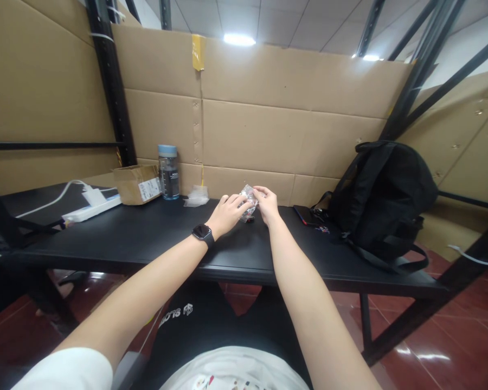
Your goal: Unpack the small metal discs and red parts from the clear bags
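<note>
- clear crinkly plastic packet (248, 201), glossy, between both hands
- table (146, 238): matt black, smooth
- backpack (386, 200) at 3 o'clock: black matt cloth
- wall (268, 119): brown cardboard
- floor (451, 336): glossy red tile

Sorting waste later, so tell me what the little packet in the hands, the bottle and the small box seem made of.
Packet, held by left hand and right hand: likely thin clear plastic film, crinkled and glinting. Bottle: probably translucent smoky plastic, pale blue cap. Small box: brown matte cardboard with open flaps and a white label.

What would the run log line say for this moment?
left hand: holds clear plastic packet | right hand: pinches packet's top | black table: bottle, backpack
</note>
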Tool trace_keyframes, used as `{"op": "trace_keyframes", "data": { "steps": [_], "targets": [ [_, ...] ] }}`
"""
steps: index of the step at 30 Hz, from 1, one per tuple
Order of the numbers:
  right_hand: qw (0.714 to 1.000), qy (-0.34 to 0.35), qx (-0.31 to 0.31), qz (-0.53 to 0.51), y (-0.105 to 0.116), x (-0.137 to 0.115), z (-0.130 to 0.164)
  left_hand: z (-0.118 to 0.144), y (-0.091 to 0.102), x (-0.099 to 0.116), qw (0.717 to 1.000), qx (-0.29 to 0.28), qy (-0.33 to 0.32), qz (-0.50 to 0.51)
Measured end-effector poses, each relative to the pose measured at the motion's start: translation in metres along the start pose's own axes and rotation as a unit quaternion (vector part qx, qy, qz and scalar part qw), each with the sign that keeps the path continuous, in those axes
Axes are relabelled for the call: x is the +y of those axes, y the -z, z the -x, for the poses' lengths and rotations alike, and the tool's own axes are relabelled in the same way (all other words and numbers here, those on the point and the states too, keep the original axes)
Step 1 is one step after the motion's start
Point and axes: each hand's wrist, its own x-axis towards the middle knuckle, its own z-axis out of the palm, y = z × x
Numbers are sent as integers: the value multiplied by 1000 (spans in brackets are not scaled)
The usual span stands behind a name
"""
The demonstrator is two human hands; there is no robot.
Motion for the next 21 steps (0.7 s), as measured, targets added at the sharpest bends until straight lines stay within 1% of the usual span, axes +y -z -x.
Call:
{"op": "trace_keyframes", "data": {
  "steps": [3, 6, 9, 12, 15, 18, 21],
  "targets": [
    [997, -21, -28, -63, -1, -4, 3, 0, -3, -3, 1000, 27, -1, -16],
    [990, -40, -81, -108, -3, -9, 8, 1, -6, -6, 999, 41, 7, -31],
    [981, -61, -137, -125, -5, -12, 13, 1, -9, -9, 999, 38, 10, -37],
    [974, -52, -182, -123, -5, -8, 14, 1, -10, -12, 999, 33, 12, -31],
    [979, -43, -179, -87, -4, 0, 12, 2, -11, -17, 999, 29, 24, -24],
    [986, -62, -150, -47, -2, 5, 9, 2, -11, -21, 999, 21, 34, -18],
    [991, -57, -121, -29, 1, 5, 6, 1, -10, -22, 1000, 9, 28, -9]
  ]
}}
